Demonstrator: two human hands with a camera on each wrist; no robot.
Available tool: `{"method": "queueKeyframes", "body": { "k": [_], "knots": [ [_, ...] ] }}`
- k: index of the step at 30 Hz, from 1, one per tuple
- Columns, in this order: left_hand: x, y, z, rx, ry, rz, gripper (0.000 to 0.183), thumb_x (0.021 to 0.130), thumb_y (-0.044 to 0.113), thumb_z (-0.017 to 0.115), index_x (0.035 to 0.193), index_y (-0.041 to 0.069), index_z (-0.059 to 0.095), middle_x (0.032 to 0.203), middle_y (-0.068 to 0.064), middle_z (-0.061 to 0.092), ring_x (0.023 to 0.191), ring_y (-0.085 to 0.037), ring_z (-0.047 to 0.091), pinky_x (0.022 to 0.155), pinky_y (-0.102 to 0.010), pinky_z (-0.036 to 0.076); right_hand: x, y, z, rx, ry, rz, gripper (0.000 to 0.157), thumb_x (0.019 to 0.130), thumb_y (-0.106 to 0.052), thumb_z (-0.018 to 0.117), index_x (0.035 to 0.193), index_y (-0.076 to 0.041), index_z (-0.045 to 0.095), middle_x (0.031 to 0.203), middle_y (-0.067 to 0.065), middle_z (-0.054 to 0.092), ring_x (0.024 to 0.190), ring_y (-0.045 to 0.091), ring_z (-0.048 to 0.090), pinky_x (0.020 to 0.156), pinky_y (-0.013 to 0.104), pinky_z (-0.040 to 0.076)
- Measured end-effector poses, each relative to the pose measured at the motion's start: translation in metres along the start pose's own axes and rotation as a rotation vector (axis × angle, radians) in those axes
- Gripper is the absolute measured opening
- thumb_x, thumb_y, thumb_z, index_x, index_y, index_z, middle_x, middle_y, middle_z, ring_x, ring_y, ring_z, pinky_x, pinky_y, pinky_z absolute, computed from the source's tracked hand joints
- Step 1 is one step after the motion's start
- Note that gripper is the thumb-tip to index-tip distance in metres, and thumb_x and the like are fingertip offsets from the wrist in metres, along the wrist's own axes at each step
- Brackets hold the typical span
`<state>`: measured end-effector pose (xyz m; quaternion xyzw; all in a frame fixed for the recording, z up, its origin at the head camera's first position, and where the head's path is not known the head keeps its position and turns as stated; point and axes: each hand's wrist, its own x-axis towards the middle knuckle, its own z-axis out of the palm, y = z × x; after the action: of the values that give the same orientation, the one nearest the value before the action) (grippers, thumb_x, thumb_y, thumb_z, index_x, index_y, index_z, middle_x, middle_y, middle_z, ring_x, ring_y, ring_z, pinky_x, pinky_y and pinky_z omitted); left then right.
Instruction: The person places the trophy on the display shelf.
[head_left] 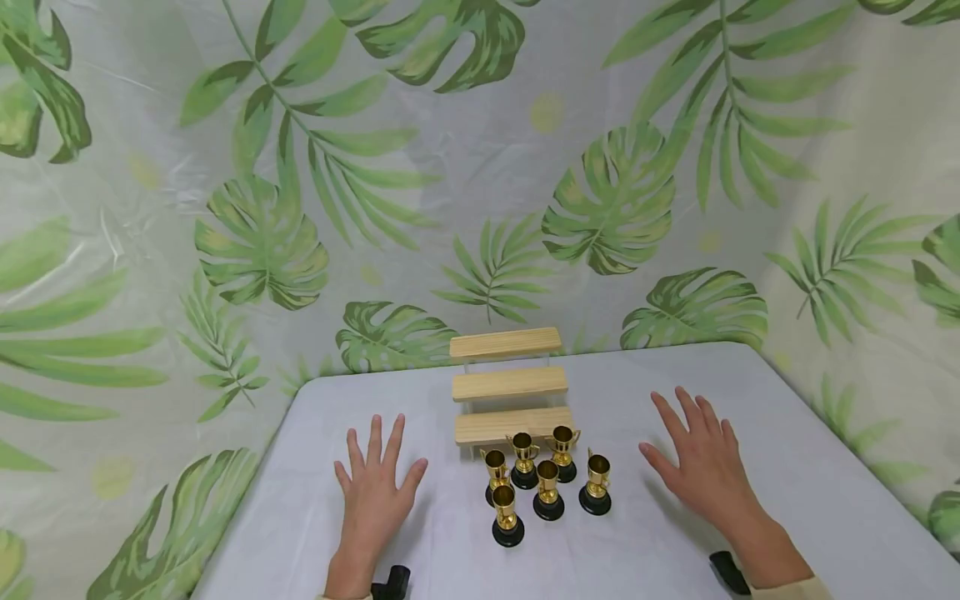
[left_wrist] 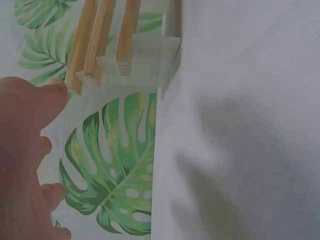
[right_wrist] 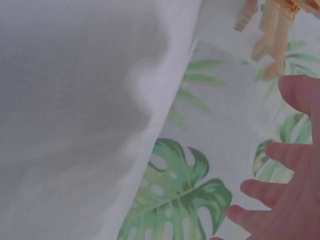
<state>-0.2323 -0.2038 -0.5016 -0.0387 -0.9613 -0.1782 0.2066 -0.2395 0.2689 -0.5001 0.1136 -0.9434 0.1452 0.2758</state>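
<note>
Nearest to the viewer are two sleeves [head_left: 791, 590], and at each wrist there is a black piece [head_left: 727, 572]. The left hand [head_left: 375, 504] is held above the tabletop [head_left: 255, 533], its fingers [head_left: 394, 446] well spread and holding nothing. The right hand [head_left: 708, 471] is also above the tabletop, with fingers rather straight, spread apart and without any object.

Between the two hands stand six small gold trophies [head_left: 548, 492] on black bases, all upright. The foremost is on the side of the left thumb; the rightmost is near the right thumb tip. No finger touches them.

Just behind the trophies is a stand [head_left: 510, 384] with three wooden steps, rising toward the back. The rear trophies partly cover its lowest step; whether they touch it, I cannot tell. Farthest hangs a pale backdrop [head_left: 465, 150] with green leaves.
</note>
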Motion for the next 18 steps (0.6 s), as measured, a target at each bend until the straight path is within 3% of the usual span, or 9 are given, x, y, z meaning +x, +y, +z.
{"method": "queueKeyframes", "body": {
  "k": [7, 13, 18],
  "knots": [
    [0.004, 0.003, -0.002, -0.069, 0.007, 0.022, 0.076, 0.098, 0.058, 0.055, 0.162, 0.031, 0.023, 0.165, -0.019, 0.017, 0.149, -0.05, 0.004, 0.104, -0.08, 0.014, 0.0, -0.008, -0.008, 0.038, -0.002, -0.013, 0.081, 0.086, -0.042, 0.077, 0.154, -0.015, 0.041, 0.152, 0.025, 0.037, 0.135, 0.052, 0.032, 0.095, 0.078, 0.028],
    [0.008, 0.009, -0.008, -0.194, -0.007, 0.024, 0.076, 0.099, 0.053, 0.058, 0.162, 0.028, 0.023, 0.163, -0.022, 0.019, 0.15, -0.047, 0.006, 0.109, -0.072, 0.021, 0.004, -0.016, -0.021, 0.102, 0.003, -0.091, 0.078, 0.085, -0.035, 0.08, 0.152, -0.015, 0.045, 0.148, 0.024, 0.043, 0.133, 0.05, 0.037, 0.096, 0.071, 0.035],
    [0.013, 0.016, -0.011, -0.277, -0.011, 0.016, 0.076, 0.098, 0.049, 0.061, 0.161, 0.026, 0.026, 0.162, -0.021, 0.023, 0.149, -0.046, 0.011, 0.109, -0.071, 0.024, 0.007, -0.028, -0.032, 0.133, -0.048, -0.106, 0.073, 0.088, -0.033, 0.078, 0.151, -0.016, 0.046, 0.149, 0.02, 0.042, 0.134, 0.043, 0.039, 0.092, 0.067, 0.043]
  ]
}}
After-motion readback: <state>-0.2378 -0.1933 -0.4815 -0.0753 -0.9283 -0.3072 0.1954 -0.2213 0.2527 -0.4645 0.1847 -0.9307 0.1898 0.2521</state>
